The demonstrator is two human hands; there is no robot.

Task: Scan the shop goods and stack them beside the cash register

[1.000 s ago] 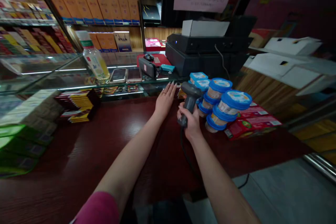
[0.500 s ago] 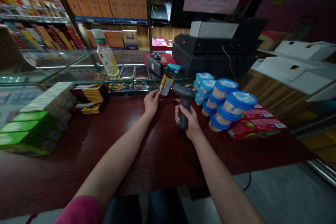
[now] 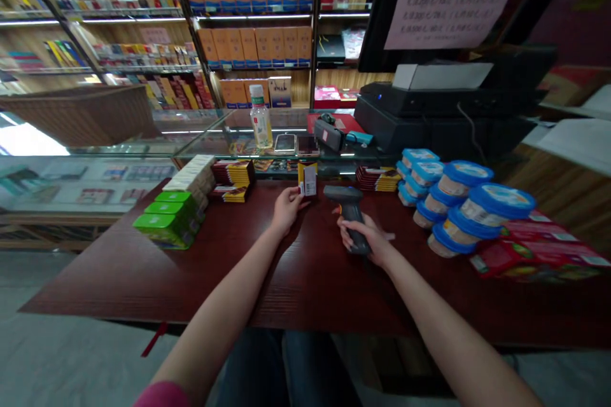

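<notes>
Between the fingers of my left hand [image 3: 286, 210] is a small yellow and red packet [image 3: 308, 179], held upright with its white barcode side toward me. My right hand [image 3: 365, 238] wraps around the handle of a black barcode scanner [image 3: 352, 216], whose head points left toward the packet, a short gap away. Stacked packets with dark red and yellow edges [image 3: 233, 179] lie beyond and left of my left hand. A similar stack [image 3: 377, 178] sits behind the scanner. Blue-lidded tubs [image 3: 453, 216] are piled to the right of my right hand.
Green boxes [image 3: 167, 219] and pale boxes [image 3: 191, 178] line the counter's left [image 3: 119, 276]. Red packages [image 3: 539, 248] lie at the right. Behind, a glass case carries a drink bottle [image 3: 260, 121], phones [image 3: 285, 144] and a black cash drawer [image 3: 405, 124].
My view has swung left, so things appear farther right. The packet in my left hand has turned more upright. The scanner, still in my right hand, now tilts more to the left.
</notes>
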